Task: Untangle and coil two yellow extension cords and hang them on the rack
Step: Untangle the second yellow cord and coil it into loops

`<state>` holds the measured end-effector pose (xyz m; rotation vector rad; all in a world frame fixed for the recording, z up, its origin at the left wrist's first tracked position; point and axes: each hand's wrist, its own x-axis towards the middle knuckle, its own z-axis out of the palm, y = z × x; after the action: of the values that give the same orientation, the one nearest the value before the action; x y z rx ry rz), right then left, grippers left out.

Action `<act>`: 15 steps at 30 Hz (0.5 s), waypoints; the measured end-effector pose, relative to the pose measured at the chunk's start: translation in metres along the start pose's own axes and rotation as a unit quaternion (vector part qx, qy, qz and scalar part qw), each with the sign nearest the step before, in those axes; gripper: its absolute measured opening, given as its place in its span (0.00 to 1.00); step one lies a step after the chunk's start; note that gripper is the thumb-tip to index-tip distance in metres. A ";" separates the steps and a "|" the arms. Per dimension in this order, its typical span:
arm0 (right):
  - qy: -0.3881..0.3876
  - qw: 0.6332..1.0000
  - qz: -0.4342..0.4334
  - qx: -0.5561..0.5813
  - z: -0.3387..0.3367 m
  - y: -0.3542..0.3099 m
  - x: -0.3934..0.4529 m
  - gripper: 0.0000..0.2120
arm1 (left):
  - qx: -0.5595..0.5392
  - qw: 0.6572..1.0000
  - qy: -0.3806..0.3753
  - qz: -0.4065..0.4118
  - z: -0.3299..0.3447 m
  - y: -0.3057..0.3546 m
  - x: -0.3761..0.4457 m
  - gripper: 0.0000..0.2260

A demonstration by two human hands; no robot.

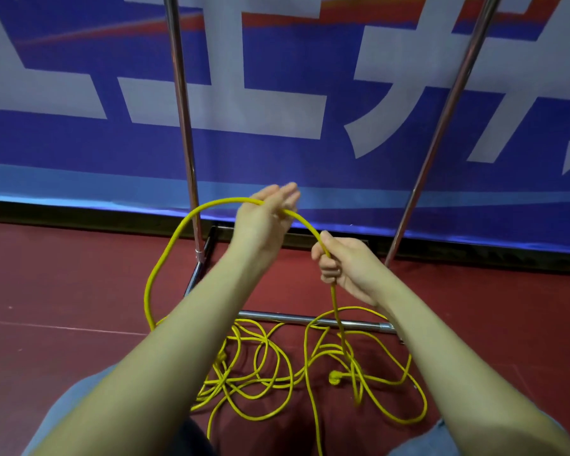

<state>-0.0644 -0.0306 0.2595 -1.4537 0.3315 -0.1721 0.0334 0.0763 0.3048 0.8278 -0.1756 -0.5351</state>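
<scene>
A yellow cord [191, 222] is being held up in an arch between the two hands, above the red floor [63, 291]. The right hand [346, 261] is being kept clenched round the cord, with the fingers curled about it and the thumb laid along its top; from under this fist the cord is being let down straight to the floor. The left hand [264, 218] is being held with straight fingers pointing away, and the cord is being carried across its palm at the base of the fingers; whether the thumb is being pressed on the cord cannot be told. From the left hand the cord is being swung out leftwards in a wide loop, down past the left forearm.

The rest of the cords is being left as a tangle [277, 373] on the floor, just in front of the rack's base bar [310, 319] and between the forearms. A plug [334, 377] is being shown within the tangle. The rack [181, 126] is being seen as two metal uprights on a floor frame, standing before a blue banner [310, 93] with large white characters.
</scene>
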 end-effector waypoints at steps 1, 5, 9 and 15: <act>-0.002 1.000 -0.002 0.004 0.002 -0.003 -0.001 0.20 | 0.029 0.999 -0.011 0.011 0.002 -0.005 -0.005 0.07; 0.002 1.000 0.002 0.023 -0.001 -0.007 -0.003 0.20 | 0.022 0.998 -0.048 0.022 0.004 -0.010 -0.013 0.02; -0.029 0.999 0.006 -0.014 -0.005 -0.002 -0.005 0.19 | -0.042 0.998 -0.038 -0.027 0.006 -0.003 -0.011 0.05; -0.034 0.996 0.041 -0.071 -0.013 0.016 -0.004 0.18 | -0.177 0.984 -0.036 -0.009 0.004 0.032 0.001 0.12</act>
<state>-0.0743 -0.0400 0.2428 -1.5791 0.3523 -0.0333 0.0449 0.0905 0.3312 0.4648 -0.1347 -0.5928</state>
